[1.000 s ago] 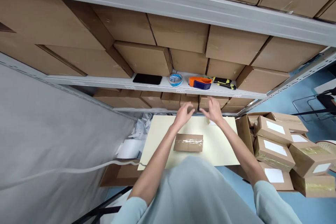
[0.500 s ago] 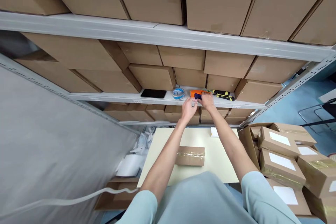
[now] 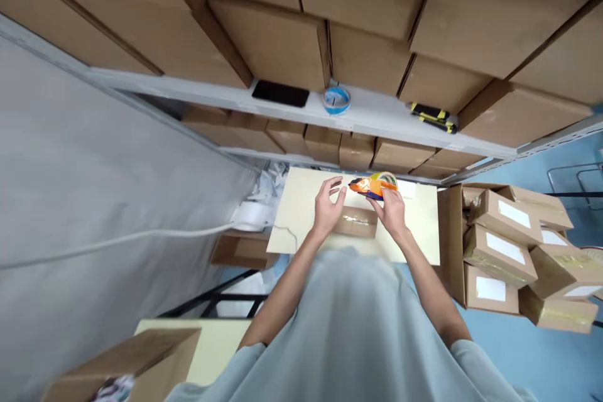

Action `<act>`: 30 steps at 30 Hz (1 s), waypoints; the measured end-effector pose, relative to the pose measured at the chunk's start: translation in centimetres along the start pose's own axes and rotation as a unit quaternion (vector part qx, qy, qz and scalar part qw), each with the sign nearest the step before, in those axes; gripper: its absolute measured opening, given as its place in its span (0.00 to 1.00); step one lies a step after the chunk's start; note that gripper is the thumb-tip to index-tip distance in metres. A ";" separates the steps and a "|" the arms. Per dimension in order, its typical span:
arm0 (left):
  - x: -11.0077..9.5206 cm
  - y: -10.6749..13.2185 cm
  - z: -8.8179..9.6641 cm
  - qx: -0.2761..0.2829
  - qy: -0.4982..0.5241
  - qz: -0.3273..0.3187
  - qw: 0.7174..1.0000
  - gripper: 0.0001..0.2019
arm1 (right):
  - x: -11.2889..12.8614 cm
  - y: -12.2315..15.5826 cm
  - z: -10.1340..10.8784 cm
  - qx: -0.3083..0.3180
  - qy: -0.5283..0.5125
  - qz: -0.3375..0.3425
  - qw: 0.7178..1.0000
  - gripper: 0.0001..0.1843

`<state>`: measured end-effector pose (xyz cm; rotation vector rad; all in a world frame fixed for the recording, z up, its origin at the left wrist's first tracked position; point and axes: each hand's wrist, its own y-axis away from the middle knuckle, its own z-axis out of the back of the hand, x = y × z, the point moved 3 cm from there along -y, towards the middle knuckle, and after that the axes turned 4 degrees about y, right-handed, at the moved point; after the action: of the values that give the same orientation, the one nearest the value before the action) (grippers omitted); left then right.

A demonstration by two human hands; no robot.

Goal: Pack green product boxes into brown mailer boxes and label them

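An orange and dark blue tape dispenser (image 3: 370,186), with a roll of tape on it, is gripped in my right hand (image 3: 392,212) over the table. My left hand (image 3: 328,207) is just left of the dispenser's tip, its fingers apart and nothing in them. Below and between my hands, a small brown cardboard box (image 3: 357,222) with shiny tape along its top lies on the pale table (image 3: 292,201). My left hand partly overlaps the box's left end.
On the shelf (image 3: 377,110) ahead are a black phone-like slab (image 3: 280,93), a blue tape roll (image 3: 336,100) and black-yellow utility knives (image 3: 432,117). Cardboard boxes fill the shelves. At right, a large carton (image 3: 450,245) holds labelled boxes. A white cable (image 3: 164,233) crosses at left.
My right hand has brought the tape dispenser from the shelf down over the table. My left hand has come down too, fingers now spread. The view has tilted downward.
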<state>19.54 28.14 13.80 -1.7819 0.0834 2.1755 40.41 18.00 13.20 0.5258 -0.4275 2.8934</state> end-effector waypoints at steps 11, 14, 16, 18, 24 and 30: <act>0.2 6.9 3.2 0.070 -0.005 0.038 0.997 0.17 | 2.6 10.6 -0.9 0.075 -0.014 -0.039 0.996 0.26; 0.3 6.4 3.7 0.105 -0.009 0.018 0.994 0.17 | 3.1 10.6 -0.7 0.091 -0.016 -0.030 0.995 0.24; 0.4 6.1 3.7 0.120 -0.011 0.011 0.993 0.17 | 3.4 10.5 -0.6 0.103 -0.018 -0.023 0.994 0.23; 0.5 5.9 3.7 0.127 -0.015 0.012 0.992 0.14 | 3.7 10.4 -0.6 0.114 -0.022 -0.019 0.993 0.23; 0.6 5.6 4.1 0.133 -0.033 0.013 0.991 0.10 | 4.2 9.9 -0.7 0.137 -0.028 -0.015 0.990 0.26; 1.7 6.1 4.8 0.151 -0.047 0.026 0.987 0.14 | 4.5 9.7 0.2 0.177 -0.026 -0.002 0.984 0.30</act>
<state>12.96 23.98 12.20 -1.5217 0.4190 2.1443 34.23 9.25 12.62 0.6512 0.0883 2.9685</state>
